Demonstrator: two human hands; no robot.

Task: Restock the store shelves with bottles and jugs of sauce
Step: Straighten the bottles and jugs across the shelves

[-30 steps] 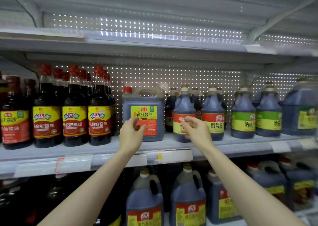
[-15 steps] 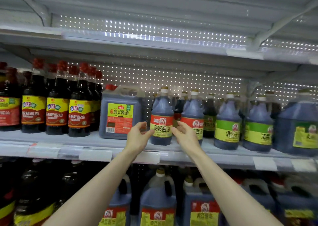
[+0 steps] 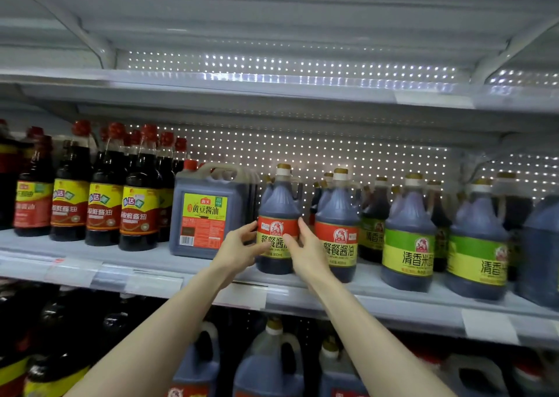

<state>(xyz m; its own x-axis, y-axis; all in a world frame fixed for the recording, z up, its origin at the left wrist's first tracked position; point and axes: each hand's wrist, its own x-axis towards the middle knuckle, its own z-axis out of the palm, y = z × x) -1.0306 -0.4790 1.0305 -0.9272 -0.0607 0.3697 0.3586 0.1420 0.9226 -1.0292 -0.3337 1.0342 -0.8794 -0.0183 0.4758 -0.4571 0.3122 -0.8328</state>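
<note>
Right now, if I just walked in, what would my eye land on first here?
The left hand and right hand together hold a dark sauce bottle with a red and yellow label at the front of the middle shelf. Just left of it stands a big square jug with a yellow label, then a row of red-capped bottles; green-labelled bottles fill the right.

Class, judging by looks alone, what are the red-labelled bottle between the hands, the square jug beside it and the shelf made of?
The red-labelled bottle: likely translucent plastic, matt, moulded ribs. The square jug: likely plastic too, moulded-in handle. The shelf: probably painted metal, smooth pale grey.
</note>
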